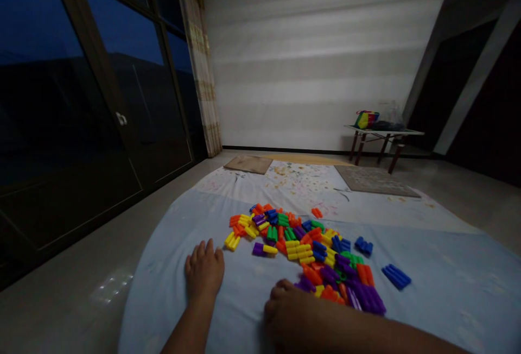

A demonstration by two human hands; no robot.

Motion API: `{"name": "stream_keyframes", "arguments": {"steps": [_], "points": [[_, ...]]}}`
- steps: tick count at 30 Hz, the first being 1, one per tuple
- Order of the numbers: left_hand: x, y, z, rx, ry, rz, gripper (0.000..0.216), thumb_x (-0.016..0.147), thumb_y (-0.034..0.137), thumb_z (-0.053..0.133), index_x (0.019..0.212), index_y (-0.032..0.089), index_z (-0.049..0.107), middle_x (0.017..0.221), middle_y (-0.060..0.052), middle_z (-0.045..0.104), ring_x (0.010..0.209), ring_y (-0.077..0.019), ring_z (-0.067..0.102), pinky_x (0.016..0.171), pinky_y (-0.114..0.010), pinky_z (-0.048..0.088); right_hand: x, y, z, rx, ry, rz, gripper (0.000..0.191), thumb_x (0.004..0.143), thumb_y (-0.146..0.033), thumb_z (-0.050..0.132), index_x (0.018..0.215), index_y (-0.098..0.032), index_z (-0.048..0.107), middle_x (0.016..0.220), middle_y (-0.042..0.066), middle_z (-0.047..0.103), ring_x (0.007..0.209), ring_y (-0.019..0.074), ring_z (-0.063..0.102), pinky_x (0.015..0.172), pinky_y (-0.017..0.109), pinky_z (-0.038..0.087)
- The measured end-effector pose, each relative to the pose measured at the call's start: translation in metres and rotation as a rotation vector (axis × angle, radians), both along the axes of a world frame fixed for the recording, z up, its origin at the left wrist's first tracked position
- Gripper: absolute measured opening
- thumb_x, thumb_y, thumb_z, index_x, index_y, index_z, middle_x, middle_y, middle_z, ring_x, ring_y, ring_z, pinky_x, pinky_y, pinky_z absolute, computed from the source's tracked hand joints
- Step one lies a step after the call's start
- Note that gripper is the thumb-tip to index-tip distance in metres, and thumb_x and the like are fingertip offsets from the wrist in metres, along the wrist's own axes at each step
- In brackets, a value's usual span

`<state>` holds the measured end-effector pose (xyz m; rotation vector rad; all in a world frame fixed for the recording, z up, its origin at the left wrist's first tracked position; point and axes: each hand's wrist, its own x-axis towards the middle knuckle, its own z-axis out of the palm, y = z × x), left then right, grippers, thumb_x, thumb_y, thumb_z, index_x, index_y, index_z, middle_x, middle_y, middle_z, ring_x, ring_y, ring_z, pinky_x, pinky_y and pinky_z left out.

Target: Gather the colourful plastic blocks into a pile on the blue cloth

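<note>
A heap of plastic building blocks point(309, 245) in orange, yellow, green, blue and purple lies on a light blue sheet point(427, 289) spread on the floor. My left hand point(204, 272) rests flat on the sheet just left of the heap, fingers pointing away, holding nothing. Nearest to it is a purple-and-yellow piece point(264, 249). My right hand point(287, 310) is curled at the near edge of the heap, against purple and orange blocks. Its fingertips are hidden in the dim light. A stray blue block point(396, 276) lies to the right.
Dark glass sliding doors point(81, 126) and a curtain point(201, 71) run along the left. Two small mats point(248, 164) point(376, 180) lie at the sheet's far end. A low table point(382, 132) with a colourful bag point(366, 119) stands by the back wall.
</note>
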<state>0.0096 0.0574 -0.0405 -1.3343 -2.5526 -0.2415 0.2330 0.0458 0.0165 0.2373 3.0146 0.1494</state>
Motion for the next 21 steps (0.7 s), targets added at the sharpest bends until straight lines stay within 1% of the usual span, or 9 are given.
{"name": "stream_keyframes", "arguments": {"steps": [1,3,5,8,10,12,14,16,21], "points": [[0.000,-0.001,0.000,-0.005,0.002,0.001,0.049,0.089,0.032,0.028,0.131,0.015,0.046,0.136,-0.012,0.047,0.126,-0.0255,0.040,0.104,-0.042,0.024,0.003,0.011,0.011,-0.020,-0.084,-0.037,0.018,0.075,-0.035,0.062,0.066,-0.019,0.066,0.066,0.005,0.066,0.069,0.0221,0.059,0.069,0.037,0.045],[0.001,-0.001,-0.001,-0.019,0.011,-0.004,0.050,0.089,0.034,0.029,0.133,0.018,0.043,0.138,-0.011,0.045,0.127,-0.0277,0.038,0.104,-0.045,0.023,-0.006,0.036,0.031,-0.086,-0.069,-0.101,0.019,0.076,-0.037,0.059,0.078,-0.021,0.069,0.070,0.006,0.067,0.075,0.0233,0.060,0.075,0.039,0.044],[0.001,-0.001,-0.002,-0.041,0.020,-0.018,0.051,0.088,0.037,0.030,0.135,0.022,0.041,0.140,-0.011,0.043,0.129,-0.0300,0.036,0.104,-0.047,0.022,-0.035,0.061,0.041,-0.091,0.174,-0.220,0.028,0.077,-0.039,0.057,0.097,-0.023,0.067,0.098,0.008,0.067,0.099,0.0260,0.056,0.088,0.043,0.039],[0.000,0.000,-0.003,-0.071,0.023,-0.038,0.052,0.088,0.044,0.028,0.135,0.025,0.041,0.141,-0.010,0.041,0.130,-0.0323,0.034,0.104,-0.049,0.021,-0.096,0.095,0.033,-0.111,0.335,-0.308,0.051,0.075,-0.051,0.056,0.117,-0.023,0.057,0.126,0.011,0.054,0.122,0.0302,0.039,0.101,0.051,0.026],[0.000,0.000,-0.003,-0.080,0.016,-0.023,0.052,0.088,0.045,0.027,0.134,0.025,0.043,0.141,-0.010,0.041,0.130,-0.0328,0.033,0.104,-0.049,0.020,-0.130,0.114,0.019,-0.126,0.304,-0.362,0.065,0.071,-0.059,0.057,0.125,-0.024,0.051,0.138,0.012,0.042,0.131,0.0335,0.027,0.104,0.056,0.017],[0.000,0.000,-0.002,-0.081,0.022,0.000,0.052,0.088,0.043,0.027,0.133,0.024,0.044,0.141,-0.010,0.041,0.130,-0.0326,0.033,0.104,-0.048,0.019,-0.151,0.128,0.006,-0.164,0.202,-0.420,0.072,0.068,-0.064,0.055,0.128,-0.025,0.049,0.142,0.013,0.036,0.133,0.0358,0.022,0.103,0.060,0.014],[0.001,0.001,-0.002,-0.077,0.039,0.012,0.053,0.087,0.041,0.029,0.134,0.023,0.043,0.142,-0.011,0.040,0.131,-0.0327,0.032,0.105,-0.048,0.019,-0.154,0.139,-0.002,-0.180,0.112,-0.472,0.071,0.067,-0.066,0.054,0.126,-0.026,0.051,0.141,0.013,0.038,0.132,0.0377,0.023,0.101,0.062,0.014],[0.002,0.001,-0.001,-0.082,0.043,0.019,0.054,0.086,0.042,0.030,0.135,0.023,0.041,0.142,-0.011,0.039,0.131,-0.0330,0.032,0.104,-0.049,0.018,-0.143,0.146,-0.004,-0.151,0.064,-0.496,0.066,0.067,-0.065,0.054,0.121,-0.027,0.055,0.135,0.013,0.045,0.128,0.0382,0.030,0.099,0.063,0.017],[0.004,0.001,0.002,-0.106,0.038,0.035,0.054,0.086,0.043,0.030,0.136,0.025,0.040,0.142,-0.010,0.039,0.131,-0.0333,0.031,0.104,-0.048,0.017,-0.083,0.153,0.003,-0.050,0.004,-0.541,0.055,0.070,-0.057,0.054,0.114,-0.024,0.060,0.122,0.015,0.054,0.118,0.0362,0.042,0.093,0.060,0.028]]}}
